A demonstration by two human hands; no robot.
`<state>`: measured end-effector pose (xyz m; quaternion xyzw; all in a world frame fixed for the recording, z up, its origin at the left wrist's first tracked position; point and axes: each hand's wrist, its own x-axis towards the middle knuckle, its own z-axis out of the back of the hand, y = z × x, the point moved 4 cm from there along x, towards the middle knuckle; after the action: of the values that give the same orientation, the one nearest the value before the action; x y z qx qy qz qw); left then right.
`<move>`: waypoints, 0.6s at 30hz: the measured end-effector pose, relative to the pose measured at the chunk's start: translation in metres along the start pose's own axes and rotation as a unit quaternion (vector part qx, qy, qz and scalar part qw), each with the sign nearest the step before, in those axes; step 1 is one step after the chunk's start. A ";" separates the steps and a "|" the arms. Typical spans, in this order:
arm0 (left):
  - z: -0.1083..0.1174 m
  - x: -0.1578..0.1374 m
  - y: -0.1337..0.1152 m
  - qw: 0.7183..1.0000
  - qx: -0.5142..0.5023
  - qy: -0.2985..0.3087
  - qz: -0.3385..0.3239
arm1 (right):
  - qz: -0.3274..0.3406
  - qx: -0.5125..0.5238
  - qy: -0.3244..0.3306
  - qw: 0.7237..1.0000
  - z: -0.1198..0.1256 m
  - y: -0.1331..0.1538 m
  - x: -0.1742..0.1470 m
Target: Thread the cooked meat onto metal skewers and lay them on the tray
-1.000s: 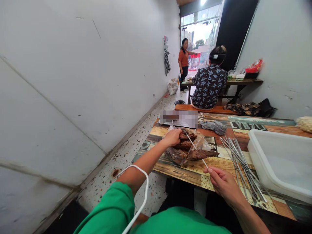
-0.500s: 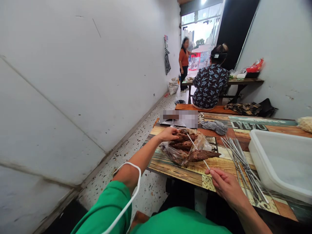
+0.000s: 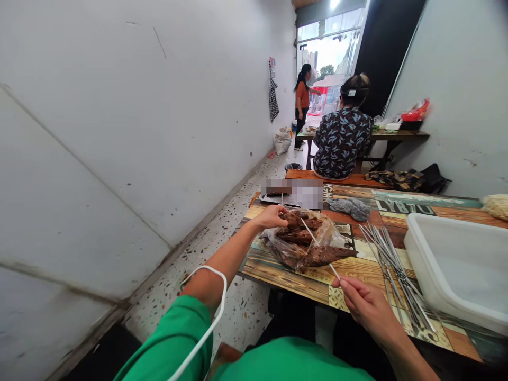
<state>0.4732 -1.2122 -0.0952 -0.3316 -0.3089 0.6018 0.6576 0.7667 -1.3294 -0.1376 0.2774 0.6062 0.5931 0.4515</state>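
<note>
Head-worn view, forward and downward

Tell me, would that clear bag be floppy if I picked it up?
The bag would probably flop, since its thin plastic is crumpled. It may sag, as several chunky meat pieces lie in it. Those look glossy, so the plastic might be slippery.

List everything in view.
Near table: 1, multicoloured, foreground
Bag: 1, clear, on near table
Meat pieces: several, brown, at bag
Held skewer: 1, silver, over bag
Loose skewers: many, silver, right of bag
Tub: 1, white, right
Cloth bundle: 1, grey, beyond bag
Tray: 1, silver, beyond bag
Bench: 1, orange, beyond near table
Far table: 1, brown, background
Sack: 1, whitish, left background
Standing person: 1, orange top, background
Seated person: 1, patterned shirt, bench
Right hand: 1, bare, on held skewer
Left hand: 1, bare, on meat pieces
</note>
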 end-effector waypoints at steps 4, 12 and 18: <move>0.009 -0.005 0.005 0.989 -0.129 0.023 0.064 | 0.009 -0.024 0.005 1.000 -0.004 0.004 -0.001; 0.014 -0.020 0.023 0.919 -0.355 0.044 0.166 | 0.016 -0.051 0.038 0.998 -0.018 0.008 0.003; 0.008 -0.026 0.013 0.856 -0.484 0.027 0.179 | 0.013 -0.048 0.043 0.998 -0.022 0.011 0.002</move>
<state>0.4572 -1.2368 -0.1008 -0.6740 -0.4787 0.4741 0.3030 0.7447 -1.3363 -0.1298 0.2377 0.5924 0.6385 0.4301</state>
